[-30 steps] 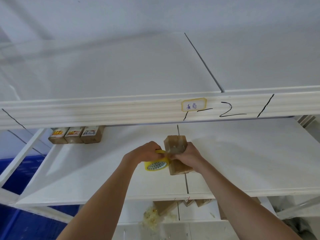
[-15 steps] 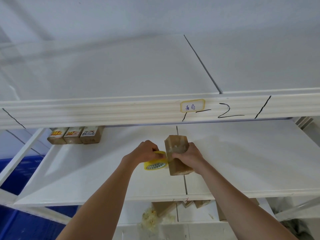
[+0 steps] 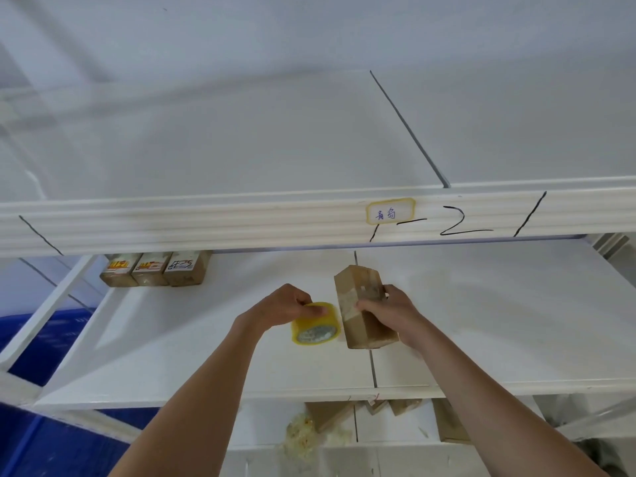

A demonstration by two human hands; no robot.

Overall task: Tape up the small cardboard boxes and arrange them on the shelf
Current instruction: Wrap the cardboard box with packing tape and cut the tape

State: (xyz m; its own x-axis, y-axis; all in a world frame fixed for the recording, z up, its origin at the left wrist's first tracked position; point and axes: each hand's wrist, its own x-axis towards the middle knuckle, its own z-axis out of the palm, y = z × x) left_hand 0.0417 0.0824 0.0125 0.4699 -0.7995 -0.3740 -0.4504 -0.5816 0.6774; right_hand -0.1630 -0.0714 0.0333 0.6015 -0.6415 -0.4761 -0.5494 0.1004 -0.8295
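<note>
Above the middle of the white shelf [image 3: 481, 321], the right hand [image 3: 392, 309] clamps the small brown cardboard box [image 3: 361, 304] while left-hand fingers [image 3: 309, 309] pinch the yellow tape roll [image 3: 315, 327] just beside it; slack tape could wrinkle or miss the seam.

Tape roll [image 3: 315, 325] just left of box [image 3: 364, 313], both over shelf [image 3: 172, 356].

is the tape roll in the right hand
No, the left hand grips the yellow tape roll, while the right hand holds the cardboard box over the shelf.
</note>
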